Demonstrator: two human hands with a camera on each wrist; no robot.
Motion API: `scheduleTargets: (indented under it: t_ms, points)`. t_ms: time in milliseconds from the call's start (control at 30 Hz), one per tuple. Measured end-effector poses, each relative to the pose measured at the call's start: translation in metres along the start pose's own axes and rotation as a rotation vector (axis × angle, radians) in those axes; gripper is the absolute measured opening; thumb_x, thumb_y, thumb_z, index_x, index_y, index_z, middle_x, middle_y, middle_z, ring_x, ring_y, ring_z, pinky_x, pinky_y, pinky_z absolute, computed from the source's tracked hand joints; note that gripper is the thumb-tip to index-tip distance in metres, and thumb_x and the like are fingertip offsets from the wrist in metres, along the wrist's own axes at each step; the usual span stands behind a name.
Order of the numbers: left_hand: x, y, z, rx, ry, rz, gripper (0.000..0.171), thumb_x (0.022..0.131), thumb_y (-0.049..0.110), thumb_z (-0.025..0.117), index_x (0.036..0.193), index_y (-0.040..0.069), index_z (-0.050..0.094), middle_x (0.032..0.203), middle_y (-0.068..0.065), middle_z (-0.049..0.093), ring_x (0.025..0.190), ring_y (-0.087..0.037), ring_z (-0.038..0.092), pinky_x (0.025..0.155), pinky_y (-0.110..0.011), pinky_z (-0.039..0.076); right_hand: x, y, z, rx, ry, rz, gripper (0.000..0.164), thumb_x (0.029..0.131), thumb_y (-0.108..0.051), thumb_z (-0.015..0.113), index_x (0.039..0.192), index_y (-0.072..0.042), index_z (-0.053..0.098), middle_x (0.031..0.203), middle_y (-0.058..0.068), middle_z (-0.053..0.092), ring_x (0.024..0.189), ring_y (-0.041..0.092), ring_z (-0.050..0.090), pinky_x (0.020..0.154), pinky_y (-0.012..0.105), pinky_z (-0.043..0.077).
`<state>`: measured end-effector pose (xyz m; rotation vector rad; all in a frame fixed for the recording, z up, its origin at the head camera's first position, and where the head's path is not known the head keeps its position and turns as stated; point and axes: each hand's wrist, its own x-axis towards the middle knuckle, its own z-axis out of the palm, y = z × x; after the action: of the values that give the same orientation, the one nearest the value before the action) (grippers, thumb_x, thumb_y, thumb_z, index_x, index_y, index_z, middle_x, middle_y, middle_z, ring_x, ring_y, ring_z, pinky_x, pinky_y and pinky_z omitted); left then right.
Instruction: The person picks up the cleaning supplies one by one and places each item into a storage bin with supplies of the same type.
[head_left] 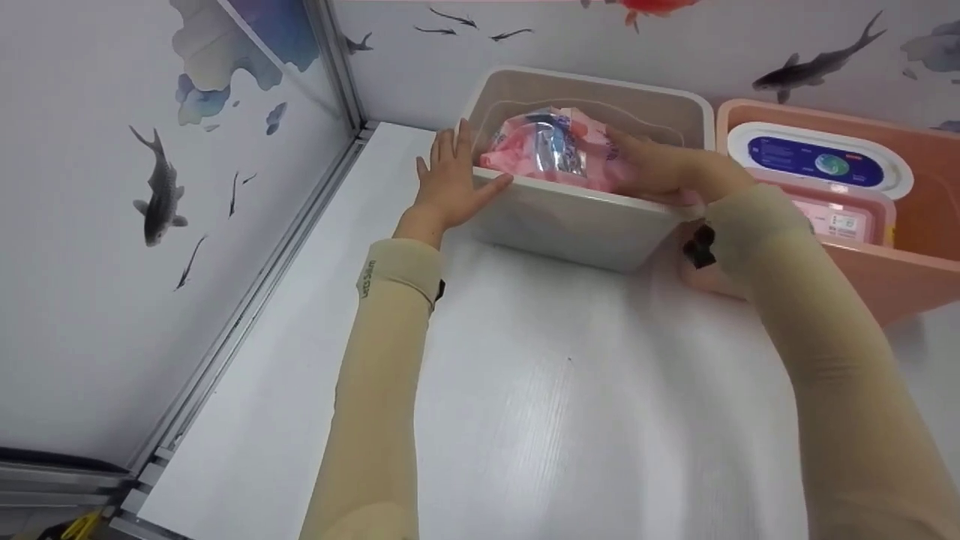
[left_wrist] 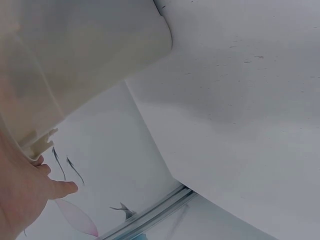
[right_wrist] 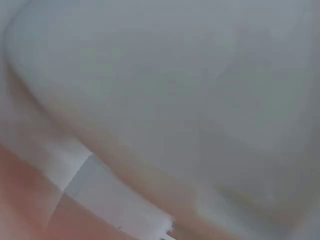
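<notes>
A pink plastic package (head_left: 592, 154) with a shiny clear window sits partly inside the whitish bin (head_left: 555, 217), its top above the front rim. My right hand (head_left: 656, 169) reaches over the bin's right side and grips the package's right side; some of its fingertips are hidden by the package. At the bin's left front corner my left hand (head_left: 454, 184) rests on the rim with fingers spread and straight. In the left wrist view, that hand (left_wrist: 25, 195) lies against the bin's edge (left_wrist: 35, 150). The right wrist view is filled by a blurred bin wall (right_wrist: 165, 90).
To the right stands an orange-pink bin (head_left: 885, 277) holding a white-lidded pack with a blue label (head_left: 817, 161) and a pink box (head_left: 840, 217). Both bins stand on a white table (head_left: 525, 405). Fish-printed walls (head_left: 225, 150) border it at the left and back, with a metal frame (head_left: 240, 322) along the left edge.
</notes>
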<state>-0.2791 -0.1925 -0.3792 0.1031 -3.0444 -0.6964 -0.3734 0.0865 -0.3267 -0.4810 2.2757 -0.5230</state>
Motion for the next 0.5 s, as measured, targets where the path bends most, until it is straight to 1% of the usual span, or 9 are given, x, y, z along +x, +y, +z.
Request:
scheduleTargets:
  t_ms: [33, 67, 100, 133, 200, 267, 333, 433, 500]
  points:
    - [0.000, -0.001, -0.001, -0.004, 0.000, 0.000, 0.102, 0.084, 0.070, 0.044, 0.151, 0.014, -0.009, 0.159, -0.012, 0.000, 0.147, -0.029, -0.004, 0.115, -0.057, 0.002, -0.007, -0.001, -0.004, -0.013, -0.009, 0.003, 0.087, 0.083, -0.065, 0.048, 0.138, -0.055, -0.018, 0.158, 0.002, -0.012, 0.144, 0.037, -0.004, 0.107, 0.070, 0.002]
    - [0.000, -0.003, -0.003, -0.006, 0.004, 0.002, 0.101, 0.084, 0.069, 0.044, 0.151, 0.014, -0.008, 0.158, -0.012, 0.001, 0.146, -0.029, -0.003, 0.115, -0.057, 0.002, -0.013, -0.001, -0.008, -0.074, 0.003, -0.018, 0.091, 0.084, -0.058, 0.055, 0.142, -0.051, -0.014, 0.158, 0.008, -0.003, 0.143, 0.039, 0.004, 0.108, 0.068, 0.007]
    - [0.000, -0.005, -0.004, -0.007, 0.010, 0.004, 0.101, 0.084, 0.069, 0.044, 0.151, 0.014, -0.008, 0.158, -0.013, 0.001, 0.146, -0.030, -0.002, 0.115, -0.057, 0.003, -0.019, -0.003, -0.011, -0.109, 0.013, -0.020, 0.090, 0.085, -0.054, 0.057, 0.147, -0.044, -0.008, 0.157, 0.013, 0.008, 0.140, 0.039, 0.014, 0.108, 0.067, 0.013]
    - [0.000, -0.008, -0.006, -0.004, 0.017, 0.005, 0.101, 0.084, 0.069, 0.044, 0.151, 0.014, -0.008, 0.158, -0.013, 0.003, 0.146, -0.030, -0.001, 0.115, -0.058, 0.003, -0.023, -0.005, -0.013, -0.145, 0.032, -0.032, 0.087, 0.086, -0.048, 0.060, 0.150, -0.034, 0.003, 0.152, 0.017, 0.020, 0.136, 0.039, 0.024, 0.109, 0.063, 0.019]
    - [0.000, -0.013, -0.009, 0.002, 0.032, 0.001, 0.100, 0.084, 0.068, 0.045, 0.151, 0.014, -0.007, 0.157, -0.014, 0.004, 0.146, -0.030, 0.000, 0.114, -0.058, 0.004, -0.029, -0.009, -0.012, -0.196, 0.067, -0.053, 0.074, 0.088, -0.039, 0.062, 0.148, -0.020, 0.025, 0.140, 0.018, 0.039, 0.124, 0.036, 0.039, 0.108, 0.056, 0.030]
    - [0.000, -0.018, -0.010, 0.010, 0.041, -0.007, 0.100, 0.084, 0.068, 0.044, 0.151, 0.014, -0.007, 0.157, -0.013, 0.005, 0.146, -0.029, 0.001, 0.115, -0.058, 0.004, -0.029, -0.014, -0.009, -0.229, 0.087, -0.059, 0.057, 0.090, -0.031, 0.062, 0.139, -0.011, 0.043, 0.127, 0.018, 0.051, 0.113, 0.033, 0.048, 0.105, 0.052, 0.038]
    - [0.000, -0.021, -0.010, 0.010, 0.036, -0.017, 0.101, 0.084, 0.070, 0.044, 0.151, 0.015, -0.008, 0.157, -0.012, 0.003, 0.146, -0.029, -0.001, 0.115, -0.057, 0.003, -0.027, -0.018, -0.005, -0.247, 0.097, -0.058, 0.043, 0.091, -0.026, 0.060, 0.130, -0.009, 0.055, 0.121, 0.016, 0.057, 0.106, 0.031, 0.053, 0.102, 0.049, 0.041]
    - [0.001, -0.023, -0.009, 0.000, 0.024, -0.018, 0.101, 0.083, 0.070, 0.043, 0.150, 0.016, -0.010, 0.158, -0.011, 0.001, 0.146, -0.029, -0.003, 0.115, -0.056, 0.002, -0.021, -0.020, 0.001, -0.238, 0.111, -0.054, 0.036, 0.092, -0.020, 0.058, 0.126, -0.009, 0.059, 0.115, 0.016, 0.060, 0.101, 0.030, 0.056, 0.099, 0.047, 0.045]
    - [0.002, -0.023, -0.008, -0.006, 0.019, -0.014, 0.101, 0.084, 0.070, 0.043, 0.150, 0.015, -0.010, 0.158, -0.012, 0.000, 0.146, -0.029, -0.003, 0.115, -0.056, 0.001, -0.017, -0.019, 0.005, -0.203, 0.115, -0.026, 0.034, 0.092, -0.019, 0.057, 0.125, -0.010, 0.059, 0.114, 0.015, 0.060, 0.102, 0.029, 0.055, 0.099, 0.046, 0.045]
